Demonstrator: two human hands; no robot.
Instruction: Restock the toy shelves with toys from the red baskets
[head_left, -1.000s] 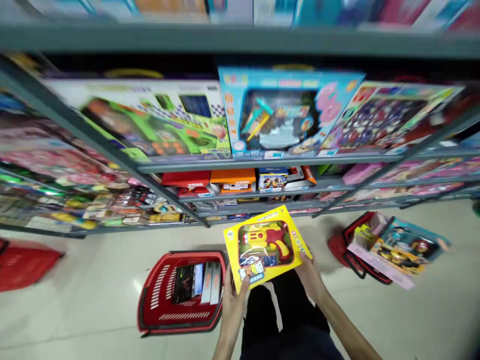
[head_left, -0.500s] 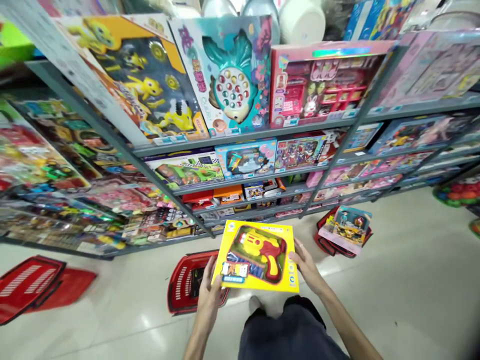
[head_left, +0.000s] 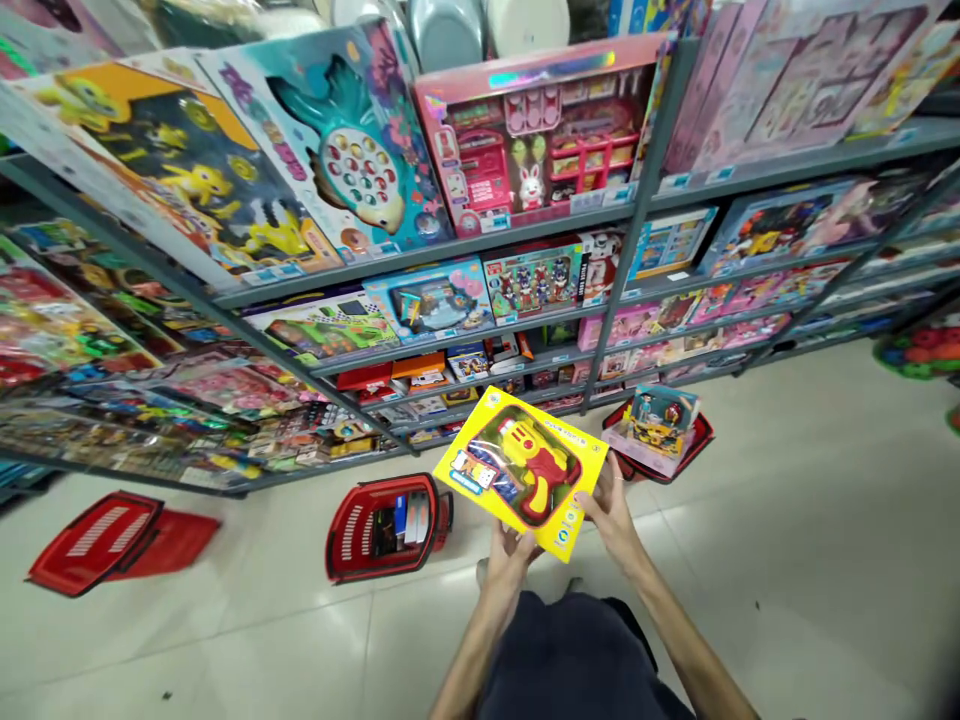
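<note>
A flat yellow box with a red and yellow toy gun [head_left: 521,468] is held in front of me over the floor, turned at an angle. My left hand [head_left: 508,556] grips its near lower edge from below, fingers curled under it. My right hand [head_left: 609,505] holds its right edge, thumb on top. Just left of the box, a red shopping basket [head_left: 386,523] with several boxed items stands on the floor.
Grey metal shelves [head_left: 420,255] packed with boxed toys run across the view. A second red basket [head_left: 656,435] with a large toy box stands to the right by the shelf. More red baskets [head_left: 112,535] lie at the far left. Pale tiled floor [head_left: 787,560] spreads right.
The view has tilted up, showing higher shelves. The yellow box has turned clockwise, and my left hand has slid from its left side to its near lower edge.
</note>
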